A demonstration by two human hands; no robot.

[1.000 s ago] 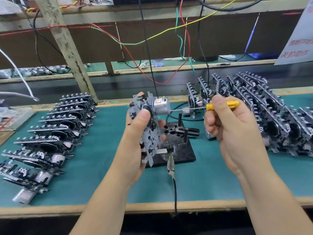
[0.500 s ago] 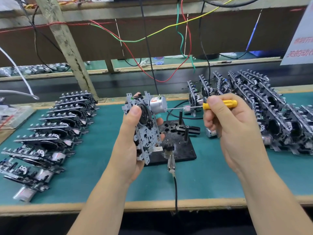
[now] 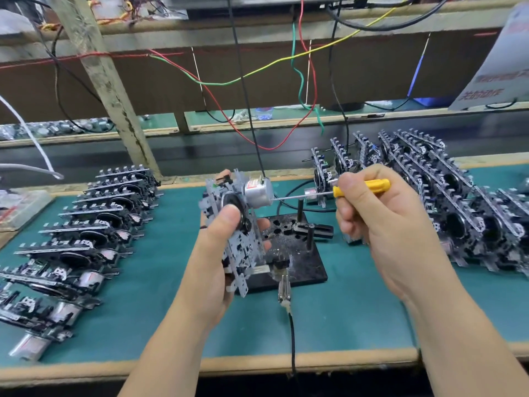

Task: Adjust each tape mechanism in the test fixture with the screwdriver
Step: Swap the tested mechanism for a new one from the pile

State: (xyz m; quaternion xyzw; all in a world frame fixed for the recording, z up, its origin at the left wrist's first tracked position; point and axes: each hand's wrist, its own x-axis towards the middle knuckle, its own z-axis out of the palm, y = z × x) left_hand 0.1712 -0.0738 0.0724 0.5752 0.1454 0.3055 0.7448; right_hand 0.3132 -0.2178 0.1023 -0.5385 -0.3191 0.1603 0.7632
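Left hand (image 3: 220,250) grip wraps a mechanism (image 3: 237,230), held up off the surface; right hand (image 3: 380,224) pinches the screwdriver (image 3: 362,187).

Mechanism stands edge-on above the black fixture (image 3: 297,253), not seated in it, motor (image 3: 257,192) turned toward the tool, likely to present the motor's end face. Shaft runs level, tip at that face; contact too small to confirm. Fingertip hold suits fine turns. Rows of mechanisms lie left (image 3: 94,224) and right (image 3: 446,196) on the green surface (image 3: 343,319).
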